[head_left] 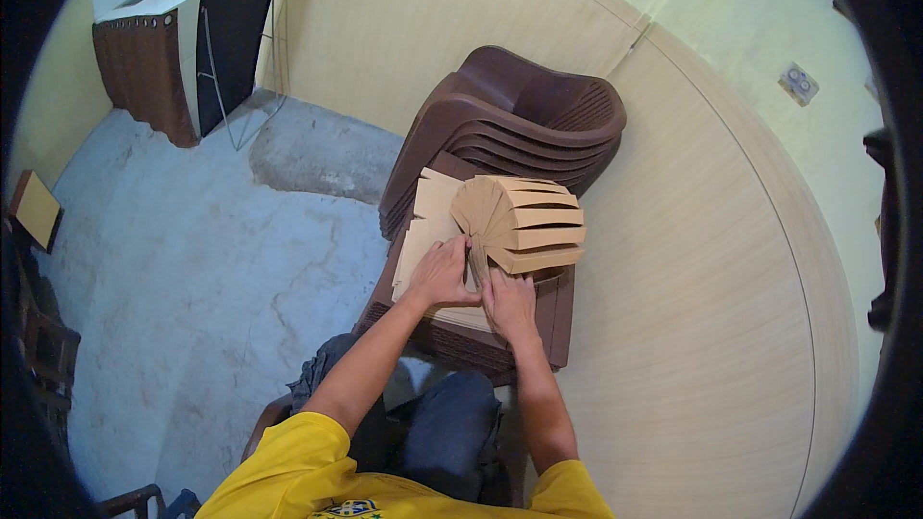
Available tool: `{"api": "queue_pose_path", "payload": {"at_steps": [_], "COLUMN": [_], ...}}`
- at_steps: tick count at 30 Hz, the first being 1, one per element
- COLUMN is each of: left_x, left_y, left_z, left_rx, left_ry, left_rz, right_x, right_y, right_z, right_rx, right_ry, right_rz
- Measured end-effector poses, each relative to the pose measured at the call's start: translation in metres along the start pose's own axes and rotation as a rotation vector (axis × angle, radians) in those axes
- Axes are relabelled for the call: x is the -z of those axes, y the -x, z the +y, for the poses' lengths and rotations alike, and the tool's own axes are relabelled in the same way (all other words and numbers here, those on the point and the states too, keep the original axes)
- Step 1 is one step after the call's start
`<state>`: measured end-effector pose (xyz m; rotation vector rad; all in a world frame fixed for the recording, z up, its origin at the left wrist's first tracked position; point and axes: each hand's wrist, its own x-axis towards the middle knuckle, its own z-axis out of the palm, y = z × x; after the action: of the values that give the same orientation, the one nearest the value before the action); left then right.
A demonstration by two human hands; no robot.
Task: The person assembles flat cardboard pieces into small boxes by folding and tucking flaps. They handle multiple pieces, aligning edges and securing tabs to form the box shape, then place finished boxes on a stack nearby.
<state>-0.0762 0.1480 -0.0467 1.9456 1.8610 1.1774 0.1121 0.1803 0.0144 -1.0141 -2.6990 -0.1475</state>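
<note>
A fan of folded tan cardboard pieces (544, 221) rests on top of a flat cardboard stack (437, 199). Their narrow ends gather at the centre of the fan, and their broad flaps spread to the right. My left hand (442, 275) lies over the flat stack, thumb and fingers apart, with its fingertips touching the gathered ends. At the fan's lower edge, my right hand (510, 305) is closed on the lowest folded pieces, thumb on the near side. Some right fingertips are hidden behind the cardboard.
Underneath the cardboard is a pile of nested brown plastic chairs (538, 101). A curved wood-panelled wall (692, 259) runs close along the right. Grey concrete floor (212, 269) extends left. A brown-curtained sink counter (144, 67) stands far left, beside a black panel (231, 29).
</note>
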Motion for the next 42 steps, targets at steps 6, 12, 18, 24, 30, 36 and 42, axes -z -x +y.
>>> {"api": "queue_pose_path", "payload": {"at_steps": [6, 12, 18, 24, 30, 36, 42], "left_x": [0.002, 0.005, 0.007, 0.018, 0.008, -0.002, -0.003], "left_y": [0.001, -0.001, 0.001, -0.005, 0.001, -0.005, -0.005], "left_z": [0.000, -0.002, 0.004, 0.008, 0.001, -0.003, -0.005], "left_rx": [0.030, 0.055, 0.032, 0.069, -0.148, 0.040, -0.026], "left_ry": [0.029, 0.071, 0.105, 0.005, 0.067, 0.039, 0.009], "left_rz": [0.023, -0.058, 0.045, -0.126, 0.094, 0.057, 0.059], "right_x": [-0.004, -0.007, 0.006, -0.008, -0.017, -0.011, -0.028], "right_y": [0.011, 0.008, 0.020, 0.028, 0.029, 0.018, -0.005], "right_z": [0.000, 0.001, 0.043, 0.049, 0.065, 0.123, 0.179], "right_rx": [-0.002, -0.082, 0.030, -0.020, -0.058, -0.241, -0.384], "right_ry": [0.018, -0.008, 0.013, 0.172, 0.155, 0.223, 0.071], "right_rz": [0.004, -0.110, -0.041, 0.041, 0.120, 0.167, -0.112]}}
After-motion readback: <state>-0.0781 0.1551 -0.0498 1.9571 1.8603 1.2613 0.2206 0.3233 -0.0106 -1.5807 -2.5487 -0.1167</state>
